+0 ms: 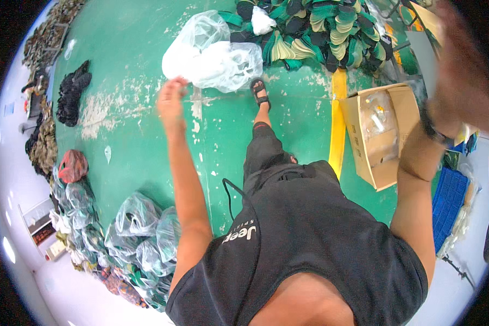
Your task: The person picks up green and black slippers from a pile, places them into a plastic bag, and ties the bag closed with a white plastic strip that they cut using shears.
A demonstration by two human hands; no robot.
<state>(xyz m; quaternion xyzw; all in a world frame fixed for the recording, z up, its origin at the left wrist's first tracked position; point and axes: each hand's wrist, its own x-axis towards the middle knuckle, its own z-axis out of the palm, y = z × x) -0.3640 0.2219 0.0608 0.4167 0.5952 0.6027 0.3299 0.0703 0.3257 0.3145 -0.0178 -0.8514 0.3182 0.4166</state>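
My left hand (172,103) is raised over the floor, beside the lower left edge of a pale, see-through plastic bag (214,60). Motion smears its fingers, and I cannot tell whether they touch the bag. Close up at the far right is my right hand (467,70), held high and strongly blurred, with a dark band at its wrist. Its fingers are too smeared to make out. Below my right hand, an open cardboard box (358,127) stands tilted in view, with clear plastic (379,117) inside.
A heap of curved green, black and cream pieces (331,32) lies ahead. Several filled clear bags (138,214) gather at the lower left, near a red bundle (73,166). A dark pile (72,95) sits further left. A yellow stripe (338,125) crosses the green floor; blue slatted plastic (449,204) is at right.
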